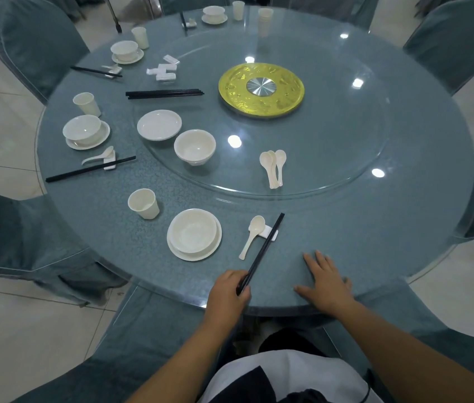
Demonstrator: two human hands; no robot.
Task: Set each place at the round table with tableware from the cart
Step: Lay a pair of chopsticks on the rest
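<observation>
At the near table edge, left hand grips the chopsticks by their near ends, tips across the rest beside the spoon; right hand lies flat; recommend aligning both sticks parallel before release.

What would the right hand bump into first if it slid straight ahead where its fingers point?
Probably the chopsticks, near the rest. The right hand lies flat, fingers pointing up-left toward them, with bare table between.
</observation>
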